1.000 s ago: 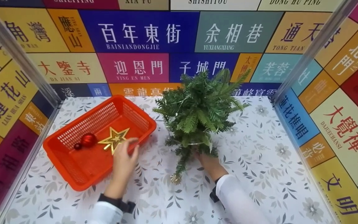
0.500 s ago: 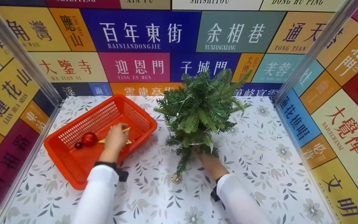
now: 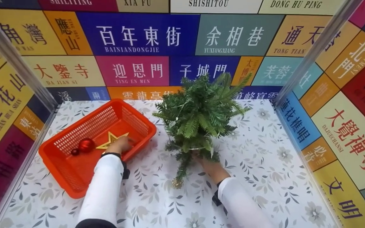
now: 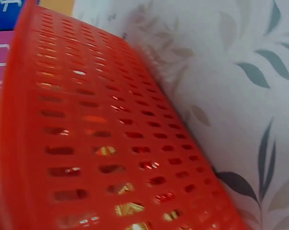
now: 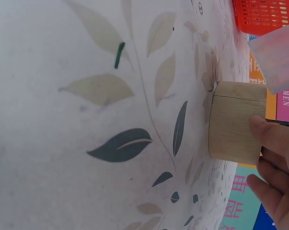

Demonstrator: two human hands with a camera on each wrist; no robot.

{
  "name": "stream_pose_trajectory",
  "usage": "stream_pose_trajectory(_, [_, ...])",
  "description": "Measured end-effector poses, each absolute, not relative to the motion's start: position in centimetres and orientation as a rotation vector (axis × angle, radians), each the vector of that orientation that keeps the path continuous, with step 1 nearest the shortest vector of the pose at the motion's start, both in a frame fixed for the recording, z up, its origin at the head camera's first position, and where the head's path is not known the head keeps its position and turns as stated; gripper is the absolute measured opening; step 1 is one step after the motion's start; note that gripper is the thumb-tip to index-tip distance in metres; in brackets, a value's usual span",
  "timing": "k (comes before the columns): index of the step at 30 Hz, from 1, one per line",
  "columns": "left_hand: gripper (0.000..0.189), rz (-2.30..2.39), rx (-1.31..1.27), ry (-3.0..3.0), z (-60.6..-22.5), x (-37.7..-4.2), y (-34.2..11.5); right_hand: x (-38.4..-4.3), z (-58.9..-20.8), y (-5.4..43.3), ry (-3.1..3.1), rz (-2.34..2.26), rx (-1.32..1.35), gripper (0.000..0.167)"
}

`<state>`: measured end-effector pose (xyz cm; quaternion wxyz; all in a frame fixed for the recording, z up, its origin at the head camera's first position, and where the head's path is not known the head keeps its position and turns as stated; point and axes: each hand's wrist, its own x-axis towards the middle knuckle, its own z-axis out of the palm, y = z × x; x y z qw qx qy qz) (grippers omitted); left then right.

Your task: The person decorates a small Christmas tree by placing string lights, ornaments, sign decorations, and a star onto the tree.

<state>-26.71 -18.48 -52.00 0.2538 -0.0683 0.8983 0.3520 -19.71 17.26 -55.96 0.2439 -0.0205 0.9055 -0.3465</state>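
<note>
My left hand (image 3: 120, 145) reaches over the near wall of an orange-red plastic basket (image 3: 44, 148), covering part of a gold star (image 3: 109, 141). Its fingers are hidden, so I cannot tell what they hold. A shiny red ball (image 3: 86, 145) and a smaller dark red ball (image 3: 74, 151) lie left of the star. My right hand (image 3: 212, 168) is under the lower branches of a small green artificial Christmas tree (image 3: 198, 117). In the right wrist view its thumb presses the tree's round wooden base (image 5: 236, 122), with the other fingers bent beside it.
A low branch ends in a gold glittery ornament (image 3: 177, 183) near the table surface. A translucent tag (image 5: 278, 57) hangs above the base. A floral cloth (image 3: 157, 202) covers the table, enclosed by sign-printed walls (image 3: 135, 34). A green scrap (image 5: 119, 55) lies on it.
My left hand has moved from above the star's right side, across it, then lower toward the basket's near right wall. My right hand stays at the tree base.
</note>
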Motion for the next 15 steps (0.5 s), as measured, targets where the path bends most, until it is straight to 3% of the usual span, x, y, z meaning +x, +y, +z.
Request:
stream_pose_trajectory(3, [0.03,0.923,-0.103,2.51,-52.5,-26.4,-18.5,-19.8,-55.8,17.1,2.492,-0.821,-0.181,0.054])
stream_pose_trajectory(10, [0.023,0.9,-0.032,2.618,-52.5,-25.9,-18.3,-20.1,-55.7,16.7,2.356,-0.993,-0.018,0.059])
stream_pose_trajectory(15, [0.016,0.86,0.003,2.643,-54.1,-26.6,-18.8,-20.2,-55.8,16.7,2.349,-0.99,-0.101,0.056])
